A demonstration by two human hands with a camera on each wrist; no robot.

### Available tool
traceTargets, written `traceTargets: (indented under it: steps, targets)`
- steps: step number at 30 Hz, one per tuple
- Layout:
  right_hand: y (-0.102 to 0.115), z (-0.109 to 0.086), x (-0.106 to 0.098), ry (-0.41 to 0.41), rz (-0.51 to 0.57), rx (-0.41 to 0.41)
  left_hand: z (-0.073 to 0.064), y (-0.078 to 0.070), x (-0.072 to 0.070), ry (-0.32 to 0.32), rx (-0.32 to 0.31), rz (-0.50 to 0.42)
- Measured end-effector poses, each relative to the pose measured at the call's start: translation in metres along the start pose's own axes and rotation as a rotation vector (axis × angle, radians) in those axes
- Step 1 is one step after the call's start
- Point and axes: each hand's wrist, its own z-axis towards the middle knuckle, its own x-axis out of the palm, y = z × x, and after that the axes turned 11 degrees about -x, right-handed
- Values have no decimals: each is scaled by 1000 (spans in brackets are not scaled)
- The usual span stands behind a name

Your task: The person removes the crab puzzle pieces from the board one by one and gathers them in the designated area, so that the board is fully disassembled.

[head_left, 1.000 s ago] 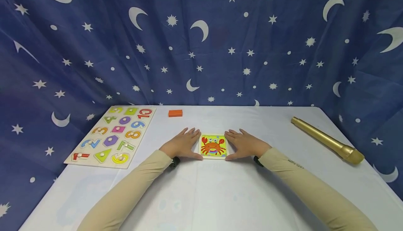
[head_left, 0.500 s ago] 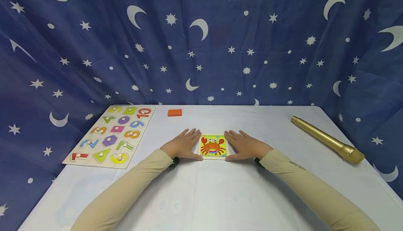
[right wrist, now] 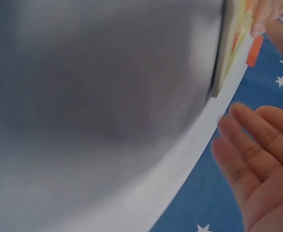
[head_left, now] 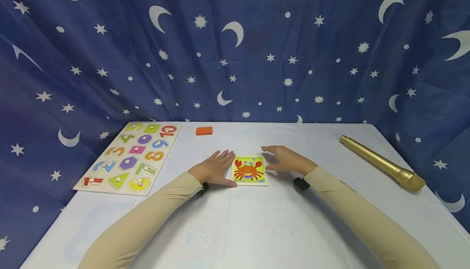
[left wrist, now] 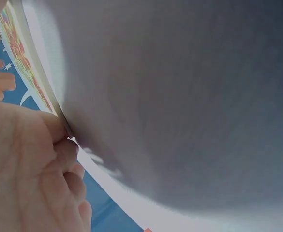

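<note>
A square crab puzzle (head_left: pixel 249 172), a red crab on a yellow ground, lies flat on the white table in front of me. My left hand (head_left: pixel 213 169) rests at its left side, fingers extended, with the index fingertip and thumb touching the edge. In the left wrist view, the left hand (left wrist: pixel 30 169) meets a corner of the puzzle board (left wrist: pixel 29 60). On the other side, my right hand (head_left: pixel 288 161) is raised slightly, fingers relaxed and holding nothing. The right wrist view shows the right hand (right wrist: pixel 264 154) apart from the puzzle's edge (right wrist: pixel 223 53).
A number-and-shape peg puzzle board (head_left: pixel 132 159) lies at the left. An orange block (head_left: pixel 204 131) sits near the back edge. At the right lies a long gold object with a flared end (head_left: pixel 382 163). A blue moon-and-star curtain (head_left: pixel 257 49) hangs behind the table.
My right hand has lifted off the puzzle's right edge, its fingers drawn together a little. The left hand and the puzzle have stayed in place.
</note>
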Motion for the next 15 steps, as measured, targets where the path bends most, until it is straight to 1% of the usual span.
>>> traceTargets:
  steps: [2,6,10,15]
  targets:
    - [-2,5,-1,-20,48,-1,0,0,0,-2,0,-2]
    - [-3,12,1,-15,114,11,-1,-1,-1,-8,2,-10]
    - [-2,17,4,-1,133,12,-2,-1,-2,-10,1,-26]
    - [2,19,5,12,132,12,-2,0,0,-16,-1,-32]
